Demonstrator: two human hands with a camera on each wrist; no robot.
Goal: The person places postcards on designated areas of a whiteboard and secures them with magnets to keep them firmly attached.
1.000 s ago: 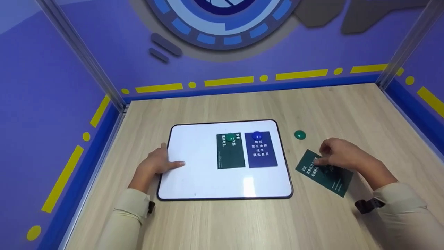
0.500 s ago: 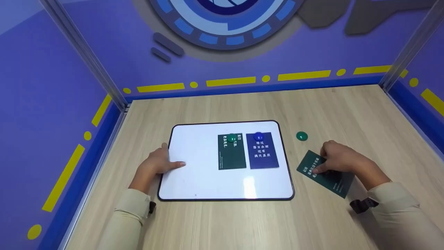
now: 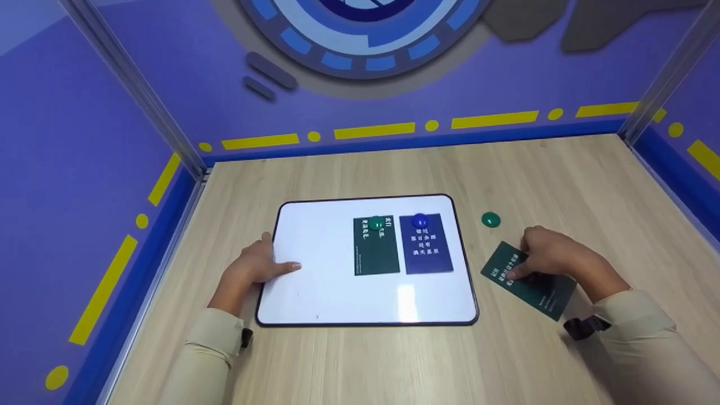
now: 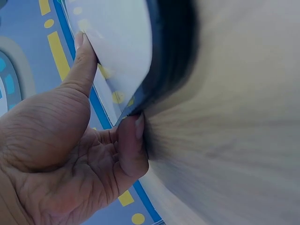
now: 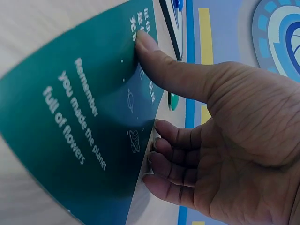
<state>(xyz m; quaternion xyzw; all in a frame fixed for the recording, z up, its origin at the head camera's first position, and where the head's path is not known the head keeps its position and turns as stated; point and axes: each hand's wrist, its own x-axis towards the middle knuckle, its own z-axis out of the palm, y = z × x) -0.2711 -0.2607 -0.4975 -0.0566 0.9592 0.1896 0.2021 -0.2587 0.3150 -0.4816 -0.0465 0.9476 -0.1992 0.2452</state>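
Note:
In the head view my left hand (image 3: 256, 264) grips the left edge of a small whiteboard (image 3: 315, 242), thumb on its white face. The left wrist view shows the other fingers curled at the dark rim. To the board's right, my right hand (image 3: 551, 253) holds a dark green printed card (image 3: 548, 301). Its thumb (image 5: 164, 70) lies on the printed face, and the fingertips meet the card's edge. A green card (image 3: 377, 256) under a green round magnet (image 3: 376, 223) and a blue card (image 3: 430, 261) under a blue magnet (image 3: 420, 221) lie on the board.
Beyond the right hand, a loose green round magnet (image 3: 491, 219) lies on the wooden table (image 3: 365, 360). Blue-purple printed panels (image 3: 185, 90) border the table at the back and both sides.
The right thumb has slid down and left over the card, and the right wrist has shifted slightly left. My left hand keeps its place on the whiteboard.

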